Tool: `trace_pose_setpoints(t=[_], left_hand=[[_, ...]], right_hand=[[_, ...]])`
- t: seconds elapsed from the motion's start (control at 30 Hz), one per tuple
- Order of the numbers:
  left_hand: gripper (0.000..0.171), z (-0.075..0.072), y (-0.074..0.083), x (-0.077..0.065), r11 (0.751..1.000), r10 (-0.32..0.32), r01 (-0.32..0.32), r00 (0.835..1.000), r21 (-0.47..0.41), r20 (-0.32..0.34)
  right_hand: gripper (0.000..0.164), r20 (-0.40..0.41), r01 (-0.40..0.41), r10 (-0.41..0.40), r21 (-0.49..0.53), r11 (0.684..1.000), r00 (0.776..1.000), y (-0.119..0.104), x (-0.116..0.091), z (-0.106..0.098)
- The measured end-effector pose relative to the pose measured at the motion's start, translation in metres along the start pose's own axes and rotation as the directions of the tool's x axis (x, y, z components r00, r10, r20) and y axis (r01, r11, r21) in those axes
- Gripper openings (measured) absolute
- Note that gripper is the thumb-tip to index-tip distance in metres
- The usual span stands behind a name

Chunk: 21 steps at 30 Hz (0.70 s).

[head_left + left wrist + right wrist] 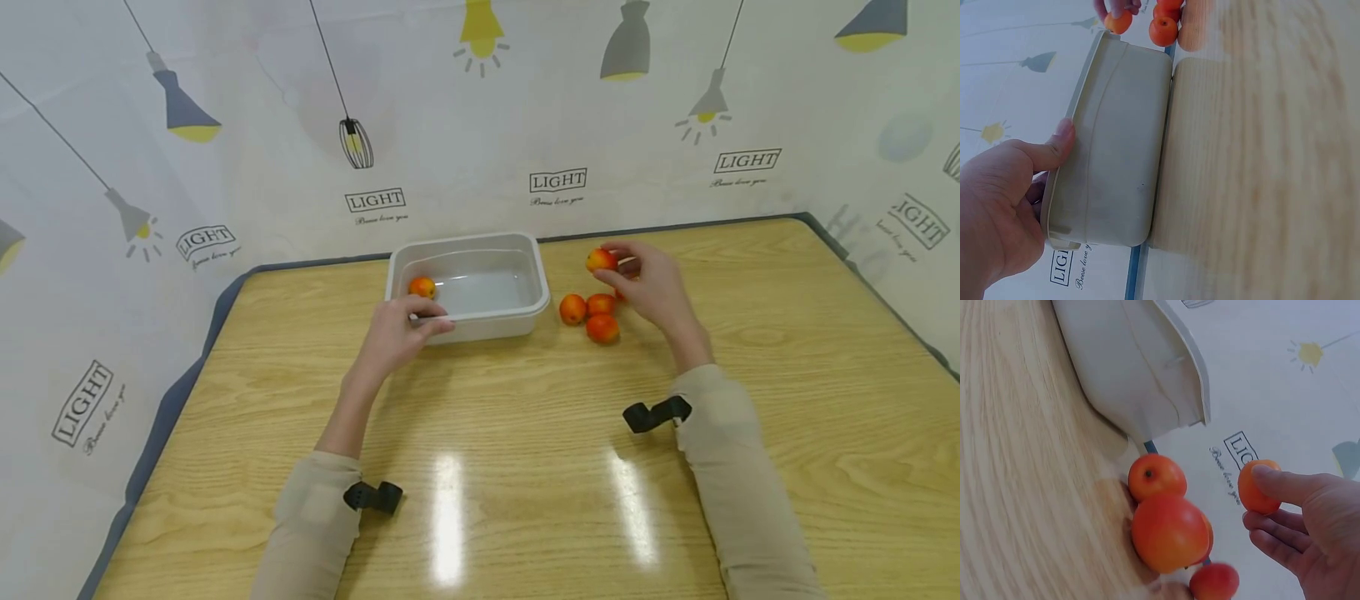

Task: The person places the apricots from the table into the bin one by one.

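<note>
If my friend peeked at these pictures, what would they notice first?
Probably the bright red-orange fruit pinched in the right hand, near more fruits on the table. Next comes the pale box, held at its near edge by the left hand, with one lone fruit inside.

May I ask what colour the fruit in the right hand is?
The fruit is red-orange with some yellow, seen best in the head view.
</note>
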<state>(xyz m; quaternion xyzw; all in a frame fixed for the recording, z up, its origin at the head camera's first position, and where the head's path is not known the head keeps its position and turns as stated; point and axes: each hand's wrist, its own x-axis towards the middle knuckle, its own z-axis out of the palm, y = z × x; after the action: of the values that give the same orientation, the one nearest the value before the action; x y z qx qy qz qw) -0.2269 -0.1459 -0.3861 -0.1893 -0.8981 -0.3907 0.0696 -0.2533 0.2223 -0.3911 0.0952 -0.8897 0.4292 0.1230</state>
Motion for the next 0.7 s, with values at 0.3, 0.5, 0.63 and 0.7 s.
trace_pose_setpoints(t=[0.3,0.5,0.63,0.7], left_hand=[[0.017,0.000,0.000,0.000,1.000,-0.004,0.004,1.000,-0.005,0.001],[0.016,0.000,0.001,0.001,1.000,-0.002,0.002,1.000,-0.010,0.005],[0.016,-0.001,0.001,0.000,1.000,-0.007,0.007,1.000,-0.016,0.014],[0.016,-0.001,0.002,0.000,1.000,-0.008,0.008,1.000,-0.016,0.017]], right_hand=[[0.044,0.045,0.047,-0.048,0.032,0.998,0.998,-0.024,0.000,0.010],[0.045,0.073,0.091,-0.093,0.037,0.995,0.993,-0.034,0.001,0.019],[0.044,0.084,0.125,-0.128,0.045,0.991,0.988,-0.042,0.001,0.025],[0.044,0.090,0.145,-0.149,0.044,0.988,0.985,-0.047,0.001,0.027]])
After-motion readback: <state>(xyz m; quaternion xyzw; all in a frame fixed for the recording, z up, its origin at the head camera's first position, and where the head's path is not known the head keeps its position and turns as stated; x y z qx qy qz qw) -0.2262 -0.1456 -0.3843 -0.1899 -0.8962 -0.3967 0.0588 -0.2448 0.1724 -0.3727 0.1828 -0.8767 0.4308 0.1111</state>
